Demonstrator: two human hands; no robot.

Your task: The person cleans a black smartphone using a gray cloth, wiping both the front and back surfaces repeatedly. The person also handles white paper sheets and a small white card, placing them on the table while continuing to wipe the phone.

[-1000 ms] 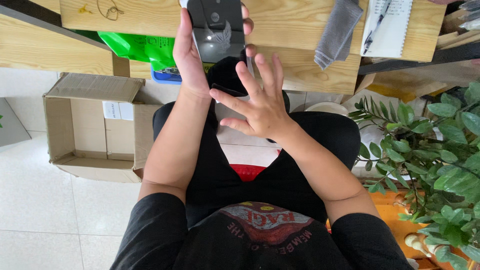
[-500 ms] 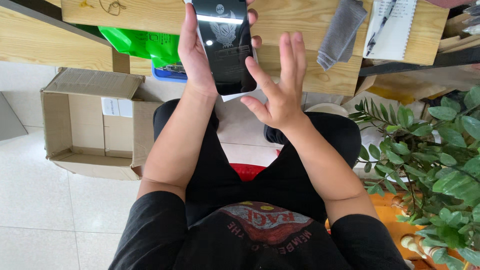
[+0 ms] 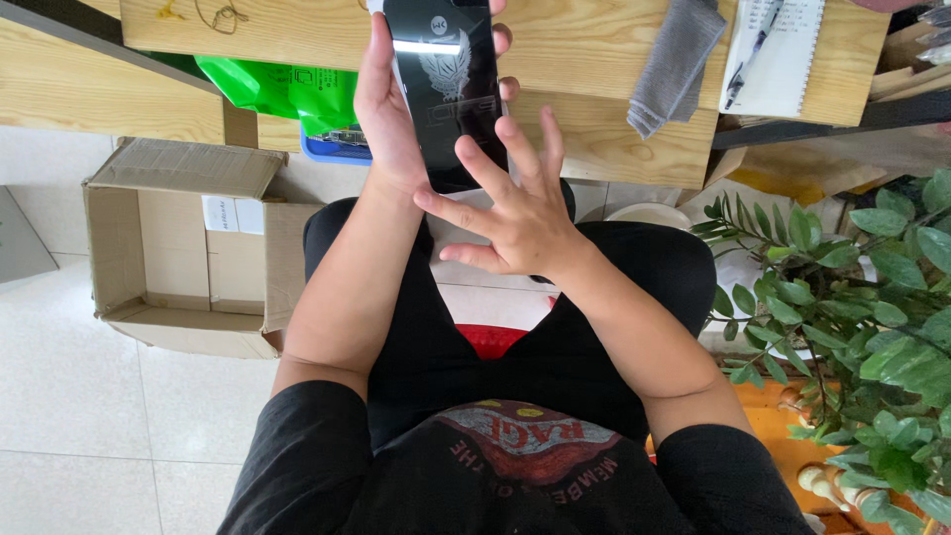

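My left hand [image 3: 388,109] grips a black flat rectangular pack [image 3: 446,84] with a glossy face and a pale emblem, held upright in front of the wooden desk edge [image 3: 594,149]. My right hand [image 3: 515,213] hovers just below and in front of the pack, fingers spread, fingertips at its lower edge. I sit with black shorts and a black shirt below the hands.
An open cardboard box [image 3: 188,248] stands on the tiled floor at left. A green bag [image 3: 282,89] sits under the desk. On the desk lie a grey cloth [image 3: 674,64] and a notebook with a pen [image 3: 773,50]. A leafy plant [image 3: 862,307] fills the right side.
My left hand has tilted and lowered the black pack toward me. My right hand rose, then settled with its spread fingers at the pack's lower edge.
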